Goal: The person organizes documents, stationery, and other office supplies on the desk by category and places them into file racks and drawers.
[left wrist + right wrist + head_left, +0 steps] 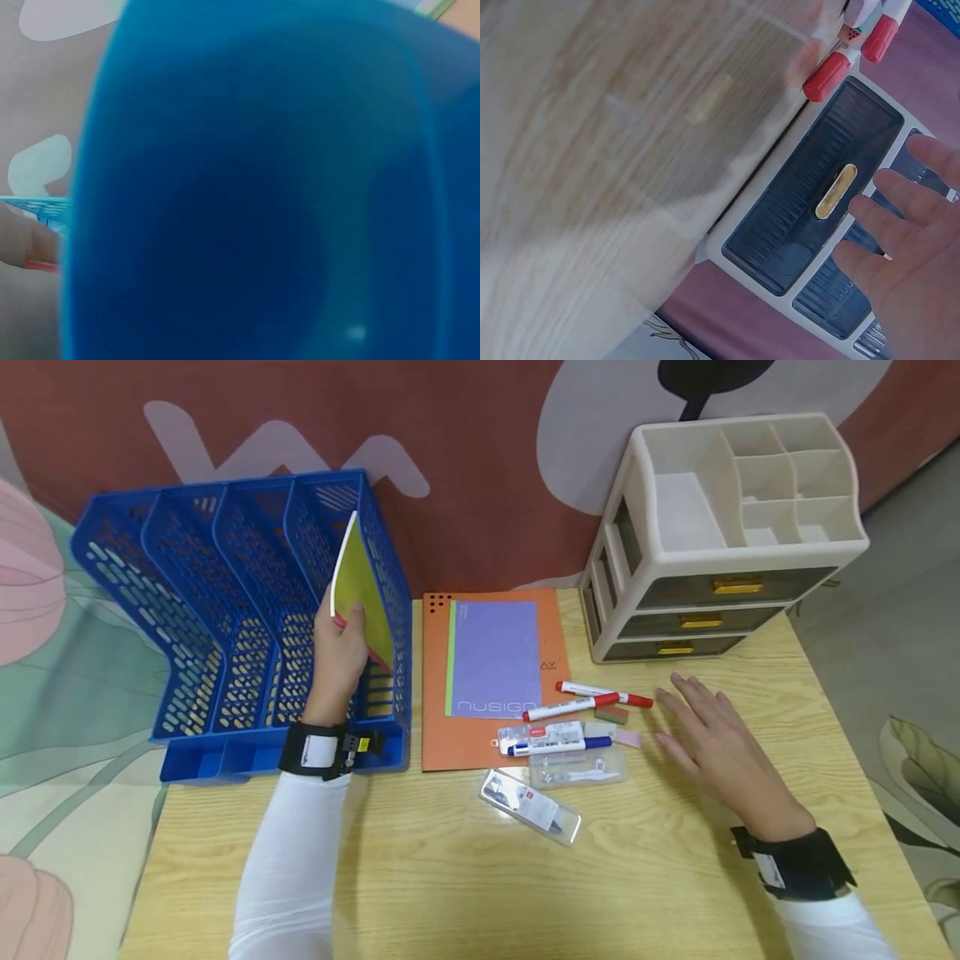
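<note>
My left hand (339, 652) grips a yellow notebook (363, 593) with a pink lower edge, thumb on its cover. It stands tilted inside the rightmost compartment of the blue file rack (386, 568). Blue plastic (255, 225) fills most of the left wrist view, hiding nearly all of that hand. My right hand (716, 747) holds nothing, fingers spread, at the table's right side. Just left of its fingertips lie red-capped markers (573, 706). In the right wrist view its fingers (900, 195) appear in front of the drawers.
A purple notebook (495, 652) lies on an orange one (435, 727) mid-table. Around their lower right are a blue marker (555, 747), small erasers (611, 716) and clear plastic cases (531, 806). A white drawer organizer (652, 556) with top compartments stands at the back right.
</note>
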`<state>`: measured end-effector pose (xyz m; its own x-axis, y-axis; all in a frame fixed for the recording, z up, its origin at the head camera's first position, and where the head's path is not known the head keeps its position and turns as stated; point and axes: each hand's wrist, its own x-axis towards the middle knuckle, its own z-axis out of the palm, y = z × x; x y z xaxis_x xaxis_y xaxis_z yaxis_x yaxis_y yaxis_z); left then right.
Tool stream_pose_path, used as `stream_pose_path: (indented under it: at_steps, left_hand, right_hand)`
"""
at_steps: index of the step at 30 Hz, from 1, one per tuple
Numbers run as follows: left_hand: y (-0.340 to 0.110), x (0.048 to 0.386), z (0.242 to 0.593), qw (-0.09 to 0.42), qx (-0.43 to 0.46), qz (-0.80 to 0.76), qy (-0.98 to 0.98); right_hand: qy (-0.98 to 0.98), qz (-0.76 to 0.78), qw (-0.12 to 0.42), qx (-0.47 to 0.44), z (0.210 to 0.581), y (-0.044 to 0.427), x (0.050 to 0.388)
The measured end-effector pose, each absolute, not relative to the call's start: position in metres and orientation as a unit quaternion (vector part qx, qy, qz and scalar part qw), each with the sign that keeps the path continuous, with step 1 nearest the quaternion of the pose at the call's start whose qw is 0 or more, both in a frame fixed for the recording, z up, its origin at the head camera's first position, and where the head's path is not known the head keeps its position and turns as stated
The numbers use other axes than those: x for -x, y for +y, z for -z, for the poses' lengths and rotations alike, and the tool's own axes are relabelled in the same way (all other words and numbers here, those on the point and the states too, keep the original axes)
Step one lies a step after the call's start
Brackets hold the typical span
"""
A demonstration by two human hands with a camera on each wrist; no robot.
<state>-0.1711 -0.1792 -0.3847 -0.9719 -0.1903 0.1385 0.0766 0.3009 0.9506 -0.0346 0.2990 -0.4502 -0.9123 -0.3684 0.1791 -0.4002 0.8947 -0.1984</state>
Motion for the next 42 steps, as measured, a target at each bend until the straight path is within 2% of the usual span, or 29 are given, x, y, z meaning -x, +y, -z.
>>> stream_pose_path:
  at_steps: [6, 13, 33, 37, 42]
  left_hand:
    - [-0.177, 0.175, 0.383, 0.095, -0.022, 0.600, -0.794]
    - [-0.173, 0.174, 0.380, 0.094, 0.011, 0.573, -0.814]
    - [-0.170, 0.175, 0.381, 0.083, 0.032, 0.531, -0.842]
    - [-0.169, 0.168, 0.377, 0.091, 0.016, 0.516, -0.852]
    - [-0.166, 0.142, 0.375, 0.119, 0.011, 0.507, -0.854]
  right_hand:
    - [-0.970, -0.117, 0.069, -0.202, 0.451, 0.298, 0.032]
    - [-0.971, -0.120, 0.060, -0.200, 0.451, 0.293, 0.030]
    - [-0.959, -0.130, 0.076, -0.239, 0.447, 0.280, 0.031]
    - [-0.954, -0.148, 0.084, -0.247, 0.445, 0.271, 0.035]
    - [-0.948, -0.156, 0.084, -0.266, 0.445, 0.257, 0.035]
